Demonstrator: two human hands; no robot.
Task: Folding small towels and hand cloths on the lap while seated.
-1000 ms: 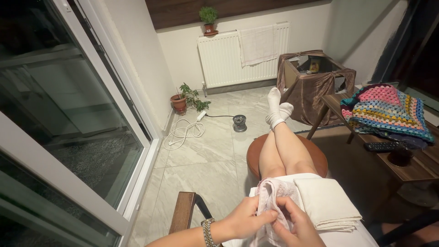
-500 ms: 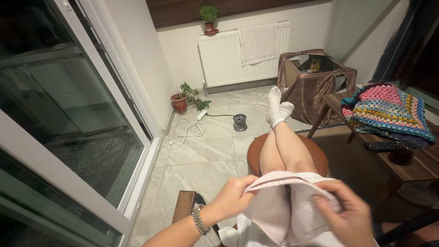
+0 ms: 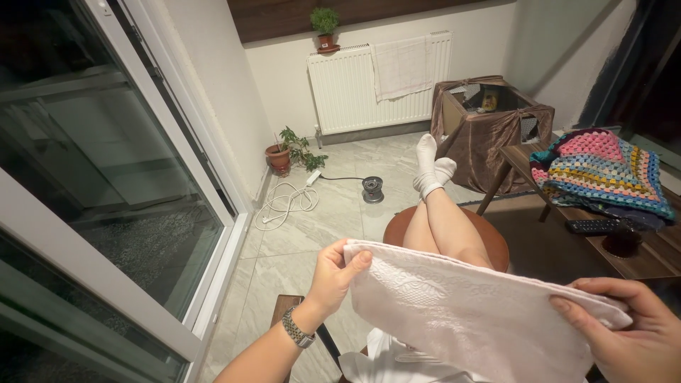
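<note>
Head view: a grey tiled floor [image 3: 312, 241] is filling the frame's centre, a white radiator [image 3: 355, 89] standing at the top. Low in the frame, a pale pink cloth [image 3: 461, 312] is stretching left to right, the left hand [image 3: 333, 273] and the right hand [image 3: 631, 330] each pinching a top corner with fingers pressed together.

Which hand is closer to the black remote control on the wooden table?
The right hand. It holds the pale cloth just below the remote control. The left hand holds the cloth's other corner, far across.
</note>
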